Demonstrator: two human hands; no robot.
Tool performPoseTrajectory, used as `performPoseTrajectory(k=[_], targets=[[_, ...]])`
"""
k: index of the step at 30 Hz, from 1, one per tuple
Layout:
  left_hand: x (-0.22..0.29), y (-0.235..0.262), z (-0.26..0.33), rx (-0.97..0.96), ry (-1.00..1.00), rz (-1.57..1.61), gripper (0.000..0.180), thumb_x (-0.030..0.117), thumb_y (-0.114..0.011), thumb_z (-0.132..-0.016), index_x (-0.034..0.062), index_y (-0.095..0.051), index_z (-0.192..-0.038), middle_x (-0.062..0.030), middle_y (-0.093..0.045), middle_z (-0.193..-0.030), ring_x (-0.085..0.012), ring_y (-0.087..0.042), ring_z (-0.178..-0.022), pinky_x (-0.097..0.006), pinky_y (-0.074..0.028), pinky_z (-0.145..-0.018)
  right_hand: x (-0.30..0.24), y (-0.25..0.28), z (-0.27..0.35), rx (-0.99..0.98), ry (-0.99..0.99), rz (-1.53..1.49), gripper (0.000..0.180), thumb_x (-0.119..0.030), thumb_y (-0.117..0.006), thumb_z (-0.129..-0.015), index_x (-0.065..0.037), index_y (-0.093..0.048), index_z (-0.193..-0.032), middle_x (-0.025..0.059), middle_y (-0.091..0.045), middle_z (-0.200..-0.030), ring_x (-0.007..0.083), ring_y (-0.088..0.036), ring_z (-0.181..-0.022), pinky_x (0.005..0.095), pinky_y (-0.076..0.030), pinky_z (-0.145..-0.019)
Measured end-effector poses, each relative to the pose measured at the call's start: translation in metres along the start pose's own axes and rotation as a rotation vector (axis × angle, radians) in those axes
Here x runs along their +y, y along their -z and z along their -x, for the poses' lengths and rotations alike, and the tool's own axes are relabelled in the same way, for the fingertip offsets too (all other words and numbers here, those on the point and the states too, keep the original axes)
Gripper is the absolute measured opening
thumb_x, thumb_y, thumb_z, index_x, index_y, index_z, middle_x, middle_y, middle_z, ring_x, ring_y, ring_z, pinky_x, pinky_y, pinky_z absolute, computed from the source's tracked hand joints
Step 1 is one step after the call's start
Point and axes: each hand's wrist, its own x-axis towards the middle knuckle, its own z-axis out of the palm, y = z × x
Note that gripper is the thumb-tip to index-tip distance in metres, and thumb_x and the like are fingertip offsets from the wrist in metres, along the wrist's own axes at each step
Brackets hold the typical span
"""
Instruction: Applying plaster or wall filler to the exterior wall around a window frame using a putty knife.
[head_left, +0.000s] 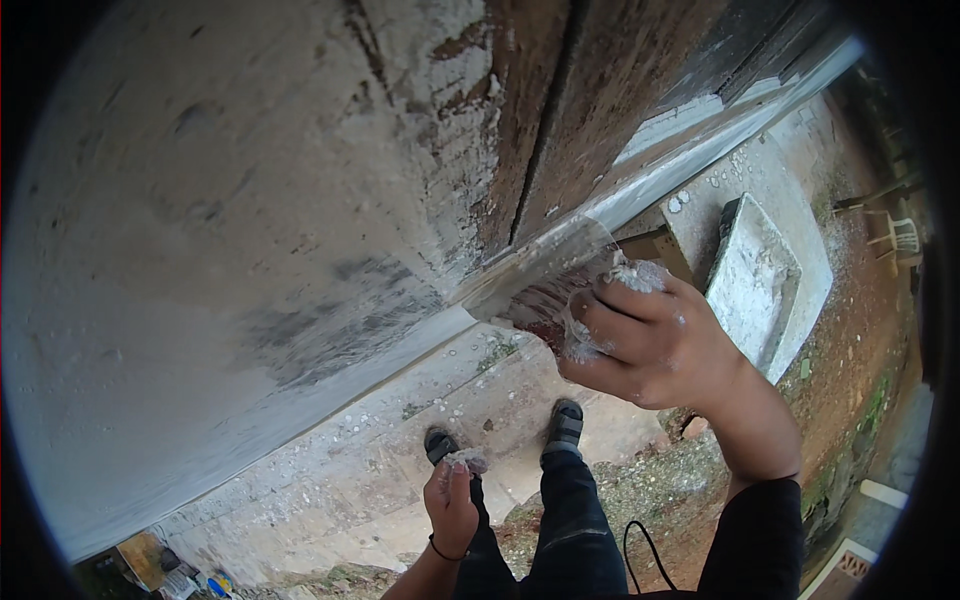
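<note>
**Putty blade meets the seam between wall and door**

I watch from the headset as a grey plastered wall [230,200] fills the view beside a dark wooden door [600,90]. The right hand [650,345] grips a wide putty knife [545,275], its edge touching the wall's corner. The left hand [452,500] pinches a lump of putty [467,461] low down. Pressed unevenly, I judge, the loaded blade could smear the door or drip onto the shoes [565,425].

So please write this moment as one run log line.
right hand: pressing putty knife on wall | left hand: holding putty lump
</note>
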Motion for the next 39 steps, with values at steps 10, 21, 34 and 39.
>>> performPoseTrajectory(k=[10, 21, 34, 39], targets=[[0.007, -0.004, -0.001, 0.023, -0.013, 0.063, 0.02, 0.011, -0.041, -0.089, -0.0018, -0.054, -0.08, 0.0001, -0.05, -0.069, -0.0057, -0.041, -0.064, -0.021, -0.033, -0.057, 0.003, -0.005, -0.012, -0.114, -0.025, 0.029, 0.012, -0.018, -0.058, -0.064, -0.017, -0.063, -0.075, -0.0032, -0.054, -0.081, 0.0106, -0.053, -0.083, 0.0209, -0.042, -0.052], [0.0, 0.007, 0.008, 0.005, 0.009, 0.016, 0.026, 0.012, -0.036, -0.09, -0.0054, -0.055, -0.092, -0.009, -0.059, -0.079, -0.0116, -0.048, -0.071, -0.026, -0.038, -0.068, -0.002, -0.002, -0.002, -0.176, -0.029, 0.0, 0.014, -0.018, -0.058, -0.064, -0.017, -0.062, -0.077, -0.0032, -0.055, -0.085, 0.0107, -0.053, -0.087, 0.0246, -0.045, -0.057], [-0.005, 0.008, 0.021, 0.029, -0.012, 0.015, 0.022, 0.013, -0.04, -0.089, -0.0027, -0.054, -0.083, -0.0049, -0.055, -0.073, -0.009, -0.046, -0.066, -0.022, -0.036, -0.062, -0.026, -0.024, 0.068, 0.169, -0.567, -0.267, 0.02, -0.001, -0.062, -0.064, -0.006, -0.058, -0.083, 0.005, -0.058, -0.084, 0.0167, -0.056, -0.078, 0.0284, -0.047, -0.063], [0.011, -0.007, 0.022, -0.031, -0.035, -0.03, 0.024, 0.015, -0.04, -0.09, -0.0024, -0.056, -0.086, -0.0023, -0.055, -0.074, -0.0061, -0.046, -0.068, -0.021, -0.036, -0.061, -0.069, -0.082, 0.051, 1.223, -1.493, -1.466, 0.019, -0.001, -0.055, -0.081, 0.003, -0.053, -0.099, 0.0081, -0.059, -0.089, 0.0127, -0.057, -0.075, 0.0261, -0.047, -0.066]])
